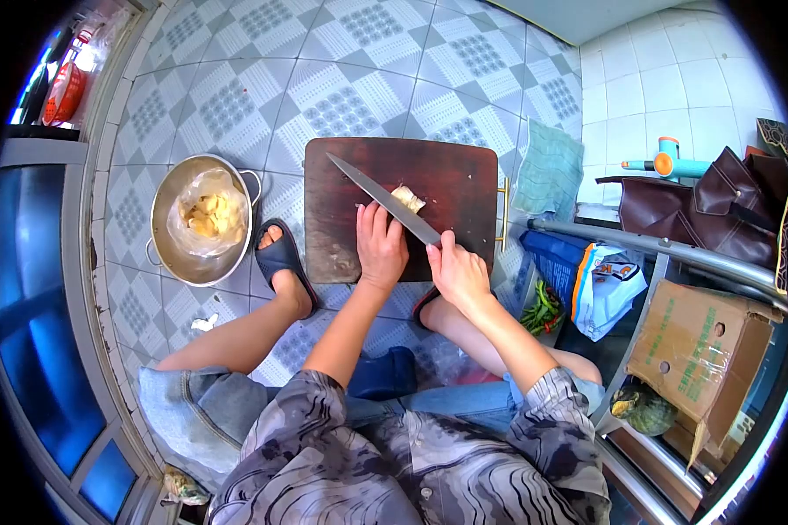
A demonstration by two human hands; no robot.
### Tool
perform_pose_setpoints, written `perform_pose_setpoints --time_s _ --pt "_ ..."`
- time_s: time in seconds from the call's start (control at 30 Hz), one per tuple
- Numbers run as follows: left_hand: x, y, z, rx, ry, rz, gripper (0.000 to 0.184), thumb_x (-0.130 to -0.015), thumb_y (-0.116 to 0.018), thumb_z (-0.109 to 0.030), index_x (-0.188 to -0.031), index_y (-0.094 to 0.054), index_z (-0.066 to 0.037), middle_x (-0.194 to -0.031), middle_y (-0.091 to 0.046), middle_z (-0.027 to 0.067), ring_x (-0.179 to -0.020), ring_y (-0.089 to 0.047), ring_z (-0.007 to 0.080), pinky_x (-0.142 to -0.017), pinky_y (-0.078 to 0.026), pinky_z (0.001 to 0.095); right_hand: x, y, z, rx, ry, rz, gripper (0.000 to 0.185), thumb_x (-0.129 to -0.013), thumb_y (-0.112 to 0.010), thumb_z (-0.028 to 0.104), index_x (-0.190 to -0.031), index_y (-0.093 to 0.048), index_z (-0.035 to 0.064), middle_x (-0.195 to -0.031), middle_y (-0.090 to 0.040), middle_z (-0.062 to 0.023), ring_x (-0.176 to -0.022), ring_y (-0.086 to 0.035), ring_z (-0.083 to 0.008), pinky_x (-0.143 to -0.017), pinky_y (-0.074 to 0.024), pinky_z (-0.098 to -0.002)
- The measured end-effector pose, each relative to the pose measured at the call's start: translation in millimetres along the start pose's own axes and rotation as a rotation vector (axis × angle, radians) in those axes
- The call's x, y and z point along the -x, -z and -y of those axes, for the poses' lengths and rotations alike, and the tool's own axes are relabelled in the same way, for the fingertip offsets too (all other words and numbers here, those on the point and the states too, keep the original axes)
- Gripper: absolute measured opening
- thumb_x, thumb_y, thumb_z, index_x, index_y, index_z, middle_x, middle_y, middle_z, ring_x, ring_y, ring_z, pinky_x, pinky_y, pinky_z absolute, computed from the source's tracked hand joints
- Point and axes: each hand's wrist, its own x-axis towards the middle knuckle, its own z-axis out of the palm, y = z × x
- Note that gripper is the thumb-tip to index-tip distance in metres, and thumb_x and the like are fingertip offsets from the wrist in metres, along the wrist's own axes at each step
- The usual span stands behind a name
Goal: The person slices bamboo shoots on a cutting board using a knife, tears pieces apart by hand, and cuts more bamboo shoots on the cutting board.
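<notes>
My right hand (460,273) is closed around the handle of a long kitchen knife (379,194). The blade slants up and to the left over a dark wooden chopping board (346,162). A pale, knobbly piece of food (409,199), perhaps ginger, lies against the far side of the blade. On the near side, my left hand (382,245) rests on the board with fingers stretched forward, the fingertips close to the blade. Whether they touch the blade is hard to tell. Small crumbs dot the board near the piece.
A metal pot (159,229) holding a bag of pale yellow pieces (210,216) stands left on the tiled floor. At right are a blue bag (553,254), green and red chillies (545,308), a cardboard box (687,346) and a metal rack (665,241).
</notes>
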Motion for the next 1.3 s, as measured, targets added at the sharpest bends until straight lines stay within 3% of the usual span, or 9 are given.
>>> perform_pose_setpoints --time_s 0.4,0.67,0.87,1.13,1.3 --pt "-1.6 3.2 1.8 0.039 -0.023 0.009 0.032 -0.069 -0.058 -0.005 -0.101 -0.061 -0.003 -0.114 -0.051 0.0177 -0.11 -0.045 0.036 -0.097 -0.035 0.0512 -0.7 -16.5 0.8 -0.034 -0.009 -0.022 0.03 -0.092 -0.04 0.034 -0.092 -0.04 0.0036 -0.068 -0.061 -0.0237 -0.061 -0.061 -0.0409 -0.054 -0.0488 -0.051" --pt "-3.0 -0.7 5.4 0.075 0.025 0.038 0.036 -0.062 -0.068 -0.007 -0.097 -0.064 -0.004 -0.114 -0.054 0.015 -0.108 -0.048 0.0347 -0.093 -0.04 0.0439 -12.0 -15.3 12.2 0.026 0.025 -0.016 0.029 -0.092 -0.043 0.031 -0.09 -0.043 0.0021 -0.067 -0.061 -0.0218 -0.059 -0.062 -0.0376 -0.053 -0.0507 -0.0469" --pt "-7.1 -3.1 8.9 0.145 0.057 0.004 0.024 -0.072 -0.058 -0.009 -0.093 -0.065 -0.001 -0.107 -0.058 0.0144 -0.105 -0.05 0.0342 -0.092 -0.041 0.0427 -51.5 -19.9 35.0 -0.032 0.159 -0.092 0.028 -0.091 -0.044 0.029 -0.091 -0.043 0.0013 -0.068 -0.062 -0.0203 -0.061 -0.063 -0.0355 -0.053 -0.0519 -0.0446" --pt "-9.6 -1.0 4.6 0.104 -0.015 0.041 0.033 -0.06 -0.069 -0.006 -0.093 -0.065 -0.001 -0.108 -0.057 0.0122 -0.102 -0.051 0.0316 -0.09 -0.042 0.0407 9.5 -20.7 -17.6 0.087 0.002 0.029 0.027 -0.089 -0.048 0.029 -0.091 -0.041 0.003 -0.069 -0.061 -0.0212 -0.06 -0.063 -0.0362 -0.052 -0.052 -0.0451" --pt "-6.7 -4.8 5.5 0.083 0.005 0.041 0.033 -0.06 -0.067 -0.006 -0.092 -0.065 0.0 -0.107 -0.057 0.0126 -0.102 -0.052 0.0314 -0.09 -0.043 0.0393 -33.0 -28.8 7.4 0.035 0.124 -0.116 0.029 -0.089 -0.046 0.03 -0.09 -0.044 0.0011 -0.069 -0.06 -0.0208 -0.059 -0.062 -0.0363 -0.052 -0.0519 -0.0452"
